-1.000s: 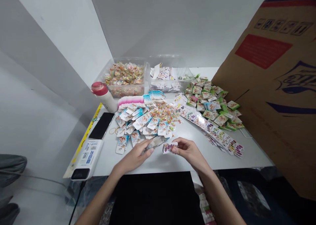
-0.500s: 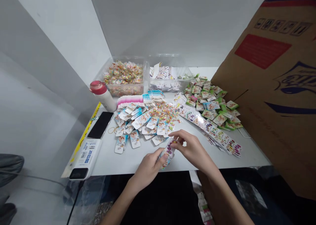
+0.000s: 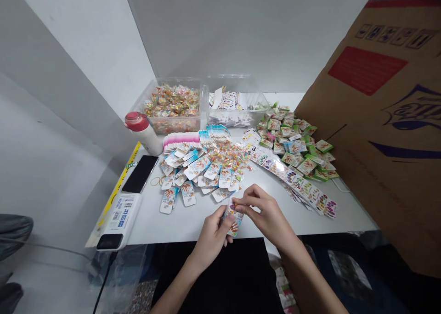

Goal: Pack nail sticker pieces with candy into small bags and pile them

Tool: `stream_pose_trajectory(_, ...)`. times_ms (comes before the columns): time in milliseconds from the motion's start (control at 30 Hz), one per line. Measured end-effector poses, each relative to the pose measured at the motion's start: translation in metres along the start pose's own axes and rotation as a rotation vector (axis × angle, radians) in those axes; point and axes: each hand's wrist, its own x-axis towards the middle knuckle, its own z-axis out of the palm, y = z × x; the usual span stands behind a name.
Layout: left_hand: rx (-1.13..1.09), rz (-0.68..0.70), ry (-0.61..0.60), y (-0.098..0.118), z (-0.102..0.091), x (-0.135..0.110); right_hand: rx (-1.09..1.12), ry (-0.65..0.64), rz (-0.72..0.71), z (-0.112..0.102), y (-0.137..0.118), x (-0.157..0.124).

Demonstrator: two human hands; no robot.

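White laminate bench point(image 3: 151, 222) carried a clear plastic tub point(image 3: 175, 126) of multicoloured beads and loose printed paper cards point(image 3: 197, 169). Near its front edge, the left hand point(image 3: 211, 240) and right hand point(image 3: 265, 215) were close together, both clamped on a narrow printed card point(image 3: 233, 218) between them.

Left hand point(image 3: 212, 243), right hand point(image 3: 268, 217), both bare, black clothing point(image 3: 217, 279)

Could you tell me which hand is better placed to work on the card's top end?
Probably the right hand: its fingers pinch the top of the card, while the left hand grips lower.
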Motion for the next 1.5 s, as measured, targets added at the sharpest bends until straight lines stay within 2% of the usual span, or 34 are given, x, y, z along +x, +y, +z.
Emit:
stream_pose_trajectory(100, -0.015, 0.024, 0.016, -0.001, 0.003, 0.0, 0.037, -0.07, 0.014, 0.0, -0.003, -0.002)
stream_pose_trajectory(200, -0.048, 0.014, 0.028, 0.0, 0.004, 0.0, 0.045, -0.025, 0.078, -0.001, -0.005, -0.003)
stream_pose_trajectory(367, -0.138, 0.079, 0.148, -0.006, 0.006, -0.005, 0.135, -0.065, 0.103, -0.005, -0.004, -0.003)
stream_pose_trajectory(467, -0.099, 0.14, 0.141, -0.01, 0.006, -0.007, 0.37, -0.125, 0.19, -0.005, 0.002, -0.004)
stream_pose_trajectory(600, -0.039, 0.186, 0.085, -0.011, 0.004, -0.006, 0.836, -0.172, 0.451, 0.002, 0.011, -0.005)
stream_pose_trajectory(700, 0.011, 0.224, 0.056, -0.009, 0.002, -0.005, 1.017, -0.171, 0.604, 0.01, 0.014, -0.006)
stream_pose_trajectory(767, 0.036, 0.227, 0.057, -0.008, 0.001, -0.004, 0.968, -0.147, 0.576, 0.013, 0.015, -0.006)
stream_pose_trajectory(933, 0.022, 0.144, 0.128, -0.011, -0.001, -0.002, 0.655, -0.092, 0.354, 0.012, 0.015, -0.004)
stream_pose_trajectory(1233, -0.105, 0.113, 0.083, -0.016, 0.003, -0.001, 0.701, -0.095, 0.487, 0.011, 0.011, 0.003)
stream_pose_trajectory(1367, -0.131, 0.085, 0.097, -0.015, 0.004, -0.002, 0.702, -0.111, 0.455, 0.01, 0.012, 0.004)
stream_pose_trajectory(1500, -0.111, 0.075, 0.165, -0.016, 0.005, -0.005, 0.681, -0.19, 0.367, 0.009, 0.012, -0.001)
